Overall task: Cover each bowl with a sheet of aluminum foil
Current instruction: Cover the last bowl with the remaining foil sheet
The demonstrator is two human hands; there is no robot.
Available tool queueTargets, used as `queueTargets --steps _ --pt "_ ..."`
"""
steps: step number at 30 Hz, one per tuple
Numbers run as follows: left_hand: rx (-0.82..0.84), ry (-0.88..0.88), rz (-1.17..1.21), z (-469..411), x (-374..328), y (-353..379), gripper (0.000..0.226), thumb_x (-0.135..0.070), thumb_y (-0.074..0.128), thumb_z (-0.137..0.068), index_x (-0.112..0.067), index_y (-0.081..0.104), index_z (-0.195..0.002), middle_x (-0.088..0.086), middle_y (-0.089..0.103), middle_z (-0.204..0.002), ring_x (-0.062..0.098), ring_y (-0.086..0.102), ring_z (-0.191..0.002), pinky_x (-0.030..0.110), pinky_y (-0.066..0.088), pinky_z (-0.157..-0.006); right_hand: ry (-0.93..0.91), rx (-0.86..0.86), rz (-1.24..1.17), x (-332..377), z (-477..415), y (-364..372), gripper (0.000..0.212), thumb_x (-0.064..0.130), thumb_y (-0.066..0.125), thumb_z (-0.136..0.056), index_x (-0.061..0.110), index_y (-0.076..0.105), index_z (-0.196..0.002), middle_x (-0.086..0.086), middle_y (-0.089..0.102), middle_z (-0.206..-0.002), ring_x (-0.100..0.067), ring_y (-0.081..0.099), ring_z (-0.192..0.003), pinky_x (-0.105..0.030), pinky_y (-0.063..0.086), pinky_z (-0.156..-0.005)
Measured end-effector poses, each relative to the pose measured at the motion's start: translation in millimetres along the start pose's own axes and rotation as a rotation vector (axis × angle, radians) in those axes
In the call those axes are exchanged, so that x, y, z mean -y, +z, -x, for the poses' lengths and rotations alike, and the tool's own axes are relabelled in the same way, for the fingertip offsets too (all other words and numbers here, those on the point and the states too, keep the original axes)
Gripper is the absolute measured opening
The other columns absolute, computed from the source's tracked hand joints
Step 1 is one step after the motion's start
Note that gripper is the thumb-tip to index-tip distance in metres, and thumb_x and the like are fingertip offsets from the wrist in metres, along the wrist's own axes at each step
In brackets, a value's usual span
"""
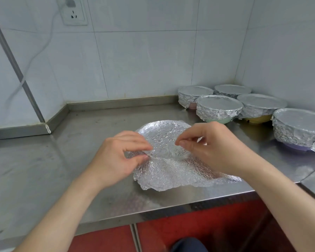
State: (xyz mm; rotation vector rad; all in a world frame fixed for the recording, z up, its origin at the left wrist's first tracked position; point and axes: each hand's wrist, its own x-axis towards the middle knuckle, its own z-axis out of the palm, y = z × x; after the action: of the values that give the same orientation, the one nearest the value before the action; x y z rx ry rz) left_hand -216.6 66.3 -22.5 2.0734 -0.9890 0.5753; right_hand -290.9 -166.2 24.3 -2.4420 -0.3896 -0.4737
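In the head view, we see 1 sheet of foil point(171, 171) draped in the middle of the steel table point(62, 160), near its front edge. It is moulded into a round, rimmed outline, so we judge that a bowl sits under it, though the bowl itself is hidden. The far side follows that rim closely, while the near side flares out loose and flat on the table, which we take to be why both hands work at the near rim. The left grip point(120, 157) pinches a fold of foil between thumb and forefinger at the near-left of the rim, we judge to gather the slack and crimp it down. The right grip point(213, 148) hovers over the near-right of the rim with fingers curled and thumb meeting the fingertips; we cannot tell whether it nips foil or is simply clenched above it. At the right rear, in the corner of the tiled wall point(144, 60), 5 covered bowls point(219, 106) stand close together, each wrapped tight over the top and down its side, with pink, green, yellow and purple showing below the foil on 4 of them. We judge they are parked there as finished work. A wall socket point(74, 12) with a white cord point(44, 44) trailing below it sits at upper left. We can read no brand, label or writing anywhere.
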Motion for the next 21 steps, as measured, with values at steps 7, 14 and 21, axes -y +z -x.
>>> queueTargets --steps 7,14,21 --pt "0.056 0.085 -0.006 -4 -19 18 0.017 -0.030 0.076 -0.073 -0.026 0.078 -0.089 -0.017 0.066 -0.082 0.002 0.056 -0.083 0.018 0.045 -0.076 -0.001 0.151 0.037 -3 -2 15 0.007 0.030 0.078 -0.079 0.028 0.076 -0.085 0.008 0.066 -0.083 -0.006 0.058 -0.074 -0.024 0.047 -0.072" --pt "0.049 0.313 -0.193 0 -14 24 0.015 -0.020 0.060 -0.089 -0.012 0.073 -0.088 -0.005 0.065 -0.085 0.016 0.056 -0.078 0.031 0.048 -0.069 -0.193 0.069 0.215 -9 -1 31 0.007 0.028 0.075 -0.080 0.023 0.072 -0.084 0.006 0.060 -0.080 -0.012 0.051 -0.076 -0.032 0.044 -0.068" --pt "-0.023 0.267 -0.153 5 -13 29 0.008 -0.015 0.066 -0.086 -0.012 0.073 -0.086 -0.005 0.064 -0.082 0.017 0.055 -0.075 0.030 0.046 -0.069 -0.329 -0.104 0.380 -13 3 52 0.008 0.022 0.067 -0.075 0.015 0.064 -0.074 -0.001 0.057 -0.070 -0.026 0.053 -0.064 -0.033 0.047 -0.057"
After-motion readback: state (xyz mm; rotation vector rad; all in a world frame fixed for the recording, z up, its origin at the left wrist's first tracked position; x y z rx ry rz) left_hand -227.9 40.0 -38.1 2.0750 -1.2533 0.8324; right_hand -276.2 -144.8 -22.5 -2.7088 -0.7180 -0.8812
